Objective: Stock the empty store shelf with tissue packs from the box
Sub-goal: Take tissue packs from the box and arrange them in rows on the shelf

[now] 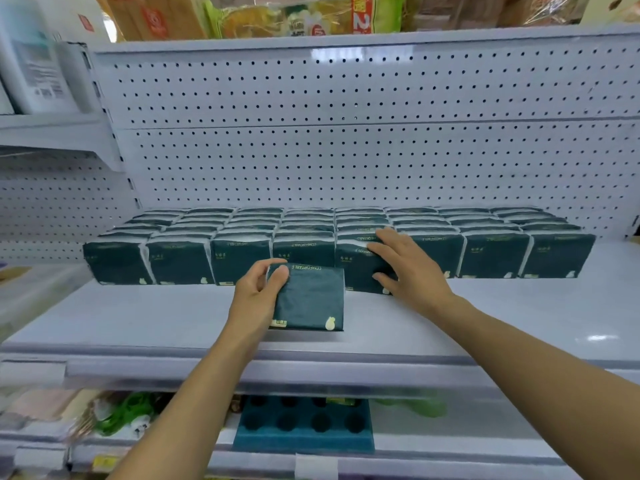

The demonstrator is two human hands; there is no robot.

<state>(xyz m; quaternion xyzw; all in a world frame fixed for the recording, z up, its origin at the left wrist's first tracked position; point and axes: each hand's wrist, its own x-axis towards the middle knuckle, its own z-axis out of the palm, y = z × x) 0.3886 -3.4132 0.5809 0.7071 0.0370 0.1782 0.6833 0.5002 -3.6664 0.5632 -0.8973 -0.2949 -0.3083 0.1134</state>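
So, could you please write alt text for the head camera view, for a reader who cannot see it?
A person's left hand holds a dark green tissue pack over a white store shelf, while the right hand rests on a pack in the front row. Rows of matching packs fill the back of the shelf against a pegboard.

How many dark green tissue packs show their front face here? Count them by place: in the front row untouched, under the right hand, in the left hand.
Untouched front-row packs: 7
Pack under right hand, where the right hand rests: 1
Held pack, gripped by the left hand: 1
Total: 9
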